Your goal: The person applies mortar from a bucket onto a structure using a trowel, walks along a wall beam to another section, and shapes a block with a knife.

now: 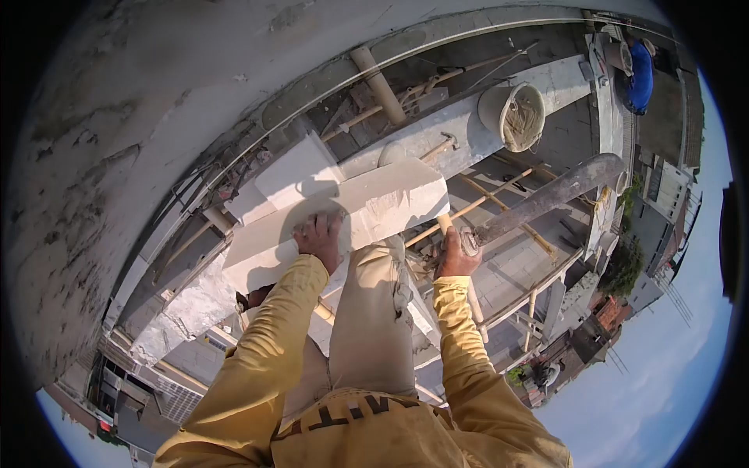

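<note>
My left hand (pixel 320 239) lies with fingers spread on top of a pale, light-grey building block (pixel 390 204). The block rests near my bent knee, and its upper edge looks rough and chipped. My right hand (pixel 457 256) is closed around the near end of a tool with a long, flat grey blade (pixel 558 195). Its blade points away to the upper right, apart from the block; whether it is a saw or a large knife I cannot tell. Another white block (pixel 298 170) sits just beyond the first.
A bucket of mortar (pixel 523 117) stands on the concrete ledge (pixel 460 129), near a wooden-handled tool (pixel 441 148). Bamboo poles (pixel 468 207) cross below, with a drop to lower levels. A rough wall (pixel 117 140) rises at left. A person in blue (pixel 641 78) is at far right.
</note>
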A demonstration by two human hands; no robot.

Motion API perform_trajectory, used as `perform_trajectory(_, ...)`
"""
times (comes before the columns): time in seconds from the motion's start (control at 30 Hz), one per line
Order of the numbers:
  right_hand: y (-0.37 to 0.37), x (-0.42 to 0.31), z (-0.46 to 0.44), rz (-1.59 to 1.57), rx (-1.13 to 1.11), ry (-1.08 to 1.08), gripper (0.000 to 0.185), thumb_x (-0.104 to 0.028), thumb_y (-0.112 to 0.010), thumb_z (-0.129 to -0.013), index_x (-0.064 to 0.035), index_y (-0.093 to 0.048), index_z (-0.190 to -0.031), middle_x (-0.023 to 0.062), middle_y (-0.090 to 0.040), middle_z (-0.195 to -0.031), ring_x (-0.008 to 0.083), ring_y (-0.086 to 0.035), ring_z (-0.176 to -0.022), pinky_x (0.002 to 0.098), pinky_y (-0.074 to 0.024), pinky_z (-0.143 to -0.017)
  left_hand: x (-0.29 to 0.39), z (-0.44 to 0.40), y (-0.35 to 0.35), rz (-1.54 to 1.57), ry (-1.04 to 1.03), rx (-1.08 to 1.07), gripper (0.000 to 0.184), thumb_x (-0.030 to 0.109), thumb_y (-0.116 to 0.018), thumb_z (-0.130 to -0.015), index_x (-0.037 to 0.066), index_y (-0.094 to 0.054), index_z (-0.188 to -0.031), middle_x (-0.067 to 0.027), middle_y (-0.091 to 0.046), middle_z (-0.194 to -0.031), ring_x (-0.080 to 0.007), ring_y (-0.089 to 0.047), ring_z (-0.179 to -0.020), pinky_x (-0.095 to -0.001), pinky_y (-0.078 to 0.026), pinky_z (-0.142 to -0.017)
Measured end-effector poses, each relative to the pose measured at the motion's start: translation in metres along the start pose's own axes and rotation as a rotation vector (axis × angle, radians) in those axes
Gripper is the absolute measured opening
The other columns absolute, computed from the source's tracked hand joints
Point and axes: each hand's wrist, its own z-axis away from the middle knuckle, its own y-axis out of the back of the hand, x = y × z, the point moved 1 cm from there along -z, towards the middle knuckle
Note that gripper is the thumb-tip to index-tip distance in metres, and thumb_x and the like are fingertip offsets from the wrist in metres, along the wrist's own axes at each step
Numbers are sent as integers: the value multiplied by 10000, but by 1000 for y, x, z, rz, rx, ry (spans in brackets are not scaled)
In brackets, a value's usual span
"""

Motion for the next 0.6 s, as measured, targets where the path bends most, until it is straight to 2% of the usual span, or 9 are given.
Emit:
perform_trajectory(0.03, 1, 62, 11, 297, -53, 136, 352, -93, -775, -815, -29, -568, -1092, 36, -633, -786, 171, -612, -707, 302, -531, -655, 2, -1, 5, 39, -2, -15, 1102, 459, -870, -600, 200, -293, -1503, -126, -278, -1474, -358, -256, -1379, -649, -238, -1066)
perform_trajectory(0.1, 1, 153, 35, 555, -755, -321, 370, -92, -772, -804, -21, -594, -1119, 43, -663, -835, 168, -608, -768, 296, -516, -728, 3, 0, 14, 38, -1, -39, 1101, 458, -869, -604, 198, -291, -1504, -128, -282, -1473, -359, -261, -1377, -648, -237, -1065)
perform_trajectory(0.13, -5, 132, 36, -9, -632, -702, 363, -105, -782, -797, -24, -609, -1106, 41, -668, -845, 152, -599, -757, 290, -512, -722, 0, 2, 15, 30, 0, -80, 1100, 457, -868, -608, 195, -288, -1505, -130, -286, -1471, -360, -266, -1374, -647, -236, -1064)
perform_trajectory(0.2, -3, 54, 19, 416, -856, -489, 371, -155, -815, -785, -26, -629, -1078, 36, -673, -856, 128, -593, -749, 289, -513, -726, -2, -8, 10, 6, -2, -37, 1106, 458, -869, -606, 194, -286, -1507, -132, -289, -1468, -358, -266, -1374, -646, -236, -1061)
perform_trajectory(0.3, 24, 74, 8, 420, -586, -181, 354, -261, -825, -762, -21, -637, -942, 72, -684, -830, 171, -635, -696, 339, -533, -680, 1, -1, 9, 6, -18, -39, 1118, 461, -872, -600, 193, -281, -1510, -136, -295, -1459, -356, -269, -1371, -644, -239, -1054)
perform_trajectory(0.43, 17, -37, -12, 183, -167, -52, 421, -295, -832, -778, -4, -612, -988, 63, -667, -782, 167, -607, -677, 324, -509, -656, -1, -1, 2, -2, -16, 19, 1022, 426, -849, -625, 242, -334, -1489, -104, -334, -1437, -344, -301, -1355, -635, -232, -1048)
perform_trajectory(0.5, 4, -25, -10, -63, -7, -256, 423, -254, -820, -789, 14, -599, -1031, 63, -671, -817, 175, -620, -715, 320, -514, -692, 0, 0, 2, 5, -19, 12, 1076, 445, -864, -604, 221, -312, -1500, -114, -324, -1437, -351, -295, -1354, -636, -237, -1047)
perform_trajectory(0.57, -1, 55, 12, 384, -133, -41, 442, -209, -803, -797, 29, -584, -1099, 82, -692, -903, 185, -645, -815, 321, -522, -767, 1, -1, 6, 10, -24, 16, 1131, 465, -878, -583, 200, -289, -1512, -125, -314, -1436, -358, -290, -1354, -636, -243, -1046)
perform_trajectory(0.6, -7, 82, 24, 507, -486, -206, 432, -196, -795, -799, 21, -592, -1112, 94, -695, -961, 194, -649, -874, 323, -521, -807, 0, -3, 8, 10, -18, 3, 1129, 466, -878, -583, 202, -292, -1512, -125, -313, -1441, -358, -290, -1355, -636, -239, -1049)
